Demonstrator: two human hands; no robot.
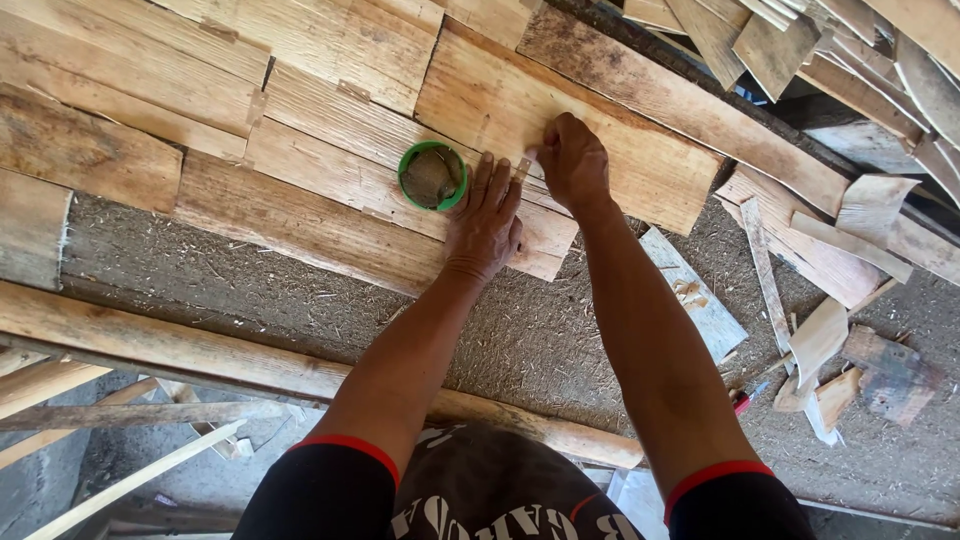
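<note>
Nearest the camera, black sleeves with red cuffs are seen, and a round pole runs across below the forearms. Beyond it lies a rough, fibrous grey surface strewn with wood chips.

The left hand is laid flat, fingers spread, on the overlapping wooden shingles; nothing is gripped by it. Just left of its fingers, touching or almost touching them, a small green-rimmed tub is set on the shingles, open side up, with greyish contents that cannot be made out.

The right hand is curled, fingertips pinched together at a small pale sliver of wood between the two hands; whether the sliver is actually held cannot be told. Both hands rest on the same broad shingle.

To the right, loose offcuts are scattered on the grey surface. Farthest off, at the upper right, more thin shingles are stacked in a heap.
</note>
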